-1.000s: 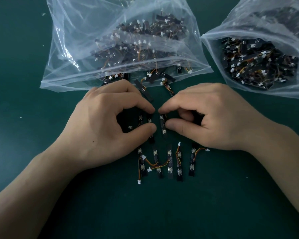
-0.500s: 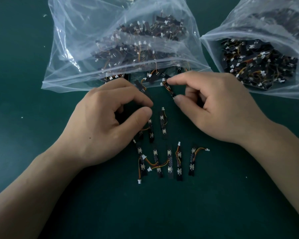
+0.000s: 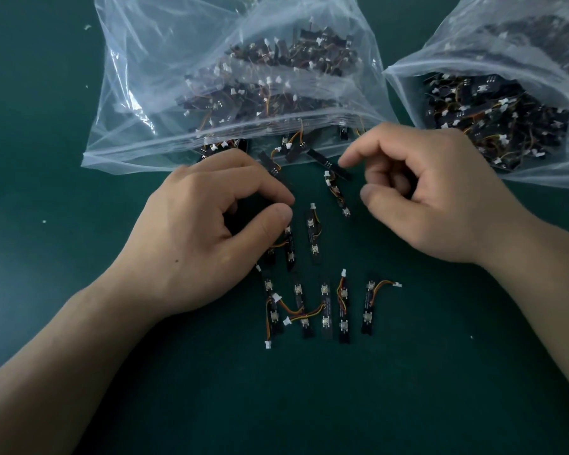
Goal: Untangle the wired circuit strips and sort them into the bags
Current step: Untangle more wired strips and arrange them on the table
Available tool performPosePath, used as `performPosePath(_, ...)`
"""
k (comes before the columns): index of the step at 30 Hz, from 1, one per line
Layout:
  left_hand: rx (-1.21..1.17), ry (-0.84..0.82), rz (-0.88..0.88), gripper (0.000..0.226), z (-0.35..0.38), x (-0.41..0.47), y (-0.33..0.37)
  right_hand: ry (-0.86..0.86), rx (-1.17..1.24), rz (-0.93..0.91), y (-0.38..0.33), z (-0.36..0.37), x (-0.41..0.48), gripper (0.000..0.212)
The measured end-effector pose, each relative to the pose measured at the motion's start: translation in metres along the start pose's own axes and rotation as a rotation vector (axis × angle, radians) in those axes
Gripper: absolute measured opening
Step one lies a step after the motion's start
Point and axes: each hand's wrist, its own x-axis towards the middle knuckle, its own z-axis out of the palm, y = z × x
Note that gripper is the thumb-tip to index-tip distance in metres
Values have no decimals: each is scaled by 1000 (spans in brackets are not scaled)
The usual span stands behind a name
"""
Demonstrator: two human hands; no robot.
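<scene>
Your left hand [image 3: 211,231] sits low on the dark green bench [image 3: 408,405] with its fingers curled. Its thumb and forefinger tips are drawn close together over the top end of a black circuit strip with an orange wire [image 3: 290,247]. Cannot tell whether the tips actually pinch it.

Your right hand [image 3: 440,198] grips nothing. Its forefinger reaches out and the tip touches a plain black strip [image 3: 326,162] lying slanted at the mouth of the large clear plastic zip bag [image 3: 138,60]. The thumb is held apart from the forefinger and the other fingers are curled in.

Between your hands:
- An upright strip with two pale buttons [image 3: 313,234] lies alone.
- A tilted wired strip [image 3: 337,192] lies just below the plain black one.

Nearer you, a row of five strips [image 3: 325,300] lies side by side on the bench. The wires of the left three cross. The rightmost strip's wire arcs right to a white connector.

The zip bag, far left, holds a heap of strips, and several poke out at its mouth. A second clear plastic bag [image 3: 473,34], far right, holds another heap.
</scene>
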Motion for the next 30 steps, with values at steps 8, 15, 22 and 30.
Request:
performPosePath(8,12,-3,10,15,0,0,-1,-16,-204,25,-3,7,1,32)
performPosePath(15,11,-2,7,15,0,0,-1,89,-277,47,-3,7,3,16)
performPosePath(22,20,2,7,15,1,0,-1,158,-325,126,-9,12,5,13)
performPosePath(30,15,0,6,15,0,1,-1,177,-410,200,-5,6,1,40)
